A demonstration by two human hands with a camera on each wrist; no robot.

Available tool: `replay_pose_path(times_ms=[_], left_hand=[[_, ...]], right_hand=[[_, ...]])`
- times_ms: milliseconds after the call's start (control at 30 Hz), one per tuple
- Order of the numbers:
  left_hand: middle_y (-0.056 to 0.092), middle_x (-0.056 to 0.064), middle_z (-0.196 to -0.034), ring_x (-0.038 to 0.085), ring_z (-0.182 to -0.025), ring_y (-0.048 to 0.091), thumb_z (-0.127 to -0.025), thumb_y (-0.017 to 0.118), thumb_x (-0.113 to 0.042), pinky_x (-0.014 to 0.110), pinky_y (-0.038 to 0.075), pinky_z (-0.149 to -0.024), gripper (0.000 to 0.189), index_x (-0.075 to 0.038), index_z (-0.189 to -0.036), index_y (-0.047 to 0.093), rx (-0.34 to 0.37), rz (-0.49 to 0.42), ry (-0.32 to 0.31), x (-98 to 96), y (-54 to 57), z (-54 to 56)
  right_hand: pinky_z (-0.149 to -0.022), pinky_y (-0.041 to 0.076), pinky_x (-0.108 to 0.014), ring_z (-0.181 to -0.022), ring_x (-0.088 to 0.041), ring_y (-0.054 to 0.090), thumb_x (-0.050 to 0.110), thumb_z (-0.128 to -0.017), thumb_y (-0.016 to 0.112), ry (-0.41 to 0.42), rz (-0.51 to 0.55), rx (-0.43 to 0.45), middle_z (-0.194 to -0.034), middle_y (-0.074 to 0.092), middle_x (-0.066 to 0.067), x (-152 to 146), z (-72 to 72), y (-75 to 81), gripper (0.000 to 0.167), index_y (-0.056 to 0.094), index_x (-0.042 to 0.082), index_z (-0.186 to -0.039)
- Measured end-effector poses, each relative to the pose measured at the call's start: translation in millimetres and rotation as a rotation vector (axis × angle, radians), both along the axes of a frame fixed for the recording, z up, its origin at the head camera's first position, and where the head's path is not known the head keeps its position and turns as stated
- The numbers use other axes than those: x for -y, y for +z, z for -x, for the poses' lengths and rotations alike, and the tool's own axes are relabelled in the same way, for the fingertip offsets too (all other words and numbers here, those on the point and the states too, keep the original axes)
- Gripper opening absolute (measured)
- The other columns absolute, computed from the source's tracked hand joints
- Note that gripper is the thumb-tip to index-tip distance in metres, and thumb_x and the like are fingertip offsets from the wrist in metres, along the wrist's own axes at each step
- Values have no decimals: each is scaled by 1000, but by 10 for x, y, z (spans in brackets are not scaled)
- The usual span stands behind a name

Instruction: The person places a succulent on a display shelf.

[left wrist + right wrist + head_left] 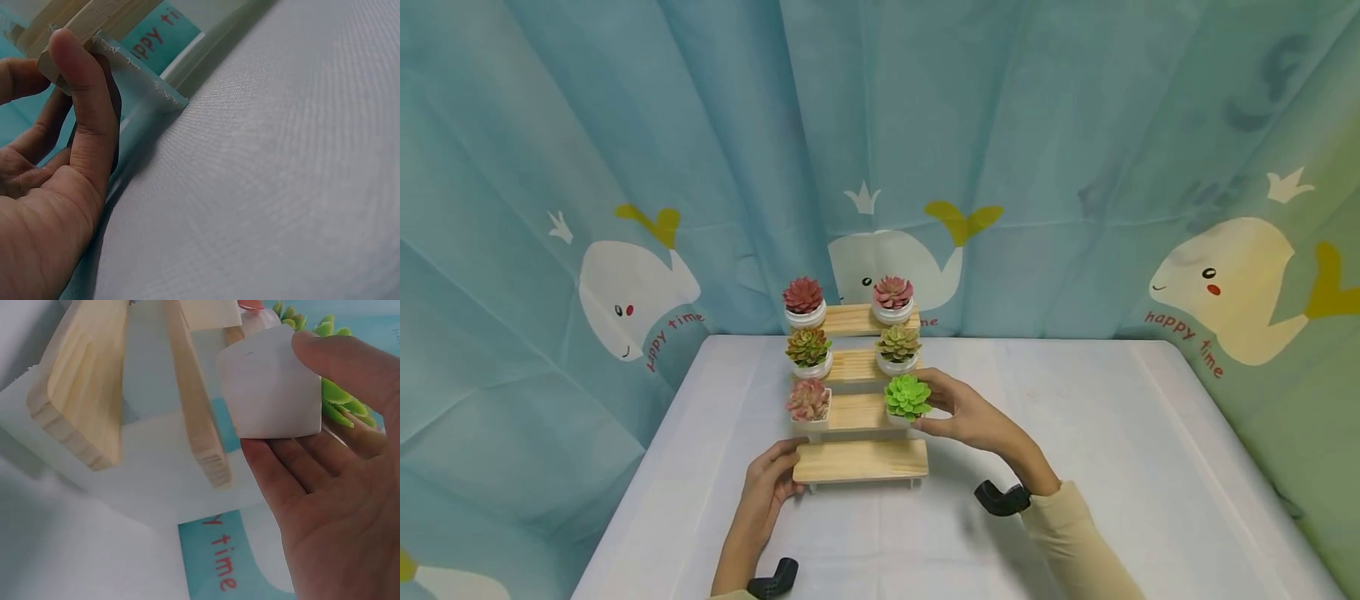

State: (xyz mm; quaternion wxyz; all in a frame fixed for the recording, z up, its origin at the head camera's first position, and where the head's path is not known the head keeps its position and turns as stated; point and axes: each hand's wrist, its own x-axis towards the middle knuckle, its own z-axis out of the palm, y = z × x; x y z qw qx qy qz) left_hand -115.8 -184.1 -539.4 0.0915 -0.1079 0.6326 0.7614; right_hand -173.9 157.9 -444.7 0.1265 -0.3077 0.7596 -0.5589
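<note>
A stepped wooden plant stand (pixel 861 462) stands on the white table, its lowest step bare. My left hand (pixel 766 483) holds the left end of that step; in the left wrist view the thumb (pixel 84 94) presses on the wood's end. With my right hand (pixel 973 417) I grip a bright green potted succulent (pixel 907 395) at the right end of the second step from the bottom. Thumb and fingers are around its white angular pot (pixel 272 387) in the right wrist view. Whether the pot touches the step is unclear. A pink succulent (pixel 808 400) sits at that step's left end.
Higher up stand a red-green succulent (pixel 808 347) and a pale green one (pixel 898 342), then a dark red one (pixel 803 295) and a pink one (pixel 893 292) on top. A blue curtain (pixel 865 125) with printed whales hangs behind the white table (pixel 1075 417).
</note>
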Motion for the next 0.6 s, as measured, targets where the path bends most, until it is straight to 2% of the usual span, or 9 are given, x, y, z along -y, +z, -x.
replay_pose_path(times_ms=[133,400,600], left_hand=[[62,12,-120,13,-87,62,-103,50,-9,21,53,-61,42,11,-141,52,7,-4,0,-7,-8,4],[62,13,-121,13,-88,62,-103,49,-9,21,53,-61,43,9,-142,53,22,0,0,-6,-11,27],[62,13,-122,13,-89,62,-103,50,-10,21,54,-61,43,9,-141,53,14,-5,-8,-5,-25,41]], right_hand=[[-118,44,-35,-136,-11,56,7,-96,75,5,-3,10,-147,55,-10,29,14,-45,61,48,12,-150],[-122,38,-51,-146,-32,50,10,-96,75,-13,-2,34,-149,53,-11,56,11,-89,61,47,12,-150],[-124,34,-56,-150,-35,45,15,-97,75,-42,-2,67,-152,52,-12,62,-8,-125,62,45,12,-151]])
